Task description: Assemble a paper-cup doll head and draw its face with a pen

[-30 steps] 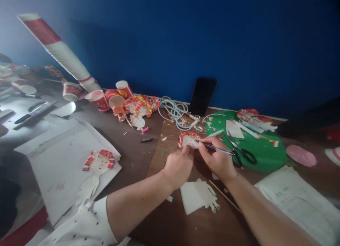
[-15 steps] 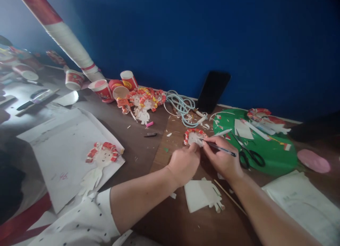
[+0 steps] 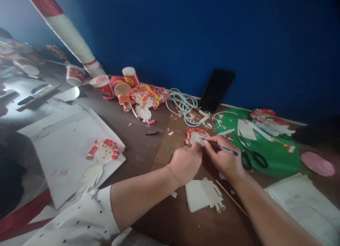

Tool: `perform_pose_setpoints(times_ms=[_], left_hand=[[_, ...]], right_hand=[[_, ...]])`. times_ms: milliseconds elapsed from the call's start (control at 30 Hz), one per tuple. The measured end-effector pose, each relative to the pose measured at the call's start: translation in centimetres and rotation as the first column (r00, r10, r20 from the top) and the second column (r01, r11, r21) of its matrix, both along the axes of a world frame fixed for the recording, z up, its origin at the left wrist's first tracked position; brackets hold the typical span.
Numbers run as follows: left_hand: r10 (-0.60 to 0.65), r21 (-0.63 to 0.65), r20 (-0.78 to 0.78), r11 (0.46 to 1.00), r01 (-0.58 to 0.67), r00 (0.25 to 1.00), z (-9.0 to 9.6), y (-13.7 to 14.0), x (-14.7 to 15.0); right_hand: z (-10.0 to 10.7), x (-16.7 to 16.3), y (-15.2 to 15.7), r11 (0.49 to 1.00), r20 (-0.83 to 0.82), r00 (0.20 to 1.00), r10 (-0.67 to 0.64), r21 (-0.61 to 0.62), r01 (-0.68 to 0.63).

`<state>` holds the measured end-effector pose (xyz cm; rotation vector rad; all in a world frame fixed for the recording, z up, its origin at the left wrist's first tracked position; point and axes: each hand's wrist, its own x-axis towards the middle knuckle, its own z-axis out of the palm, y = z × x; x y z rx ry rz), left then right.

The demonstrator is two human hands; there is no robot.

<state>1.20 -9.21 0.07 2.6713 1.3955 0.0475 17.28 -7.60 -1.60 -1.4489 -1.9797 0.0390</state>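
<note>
A paper doll (image 3: 196,137) with a ring of red and white curls lies on the brown table in front of me. My left hand (image 3: 187,163) is closed, its fingertips pinching or pressing the doll's lower edge, which they partly cover. Between the fingers of my right hand (image 3: 225,155) is a pen (image 3: 221,147), its tip at the doll's face. Below my hands lies a white paper piece (image 3: 200,195) with cut-out shapes along one side. To the left, a similar curly-haired paper doll (image 3: 103,152) with a drawn face rests on a white sheet (image 3: 63,157).
Black scissors (image 3: 252,157) lie on a green paper disc (image 3: 278,159). A phone (image 3: 217,90) leans against the blue wall beside a coiled pale-blue cable (image 3: 183,104). Red paper cups (image 3: 102,85) and more paper dolls (image 3: 148,100) stand farther back. A thin stick (image 3: 230,196) lies near my right forearm.
The view has shifted slightly. Both hands stay at the same paper doll, with the pen tip still at its face.
</note>
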Motion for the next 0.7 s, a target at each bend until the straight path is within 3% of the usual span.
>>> perform_pose_setpoints(times_ms=[700], left_hand=[[-0.005,-0.016,-0.017,1.0,0.004,1.0,0.09,-0.12,-0.08]], right_hand=[[0.08,-0.15,-0.02,0.999,0.006,1.0,-0.018,-0.036,0.018]])
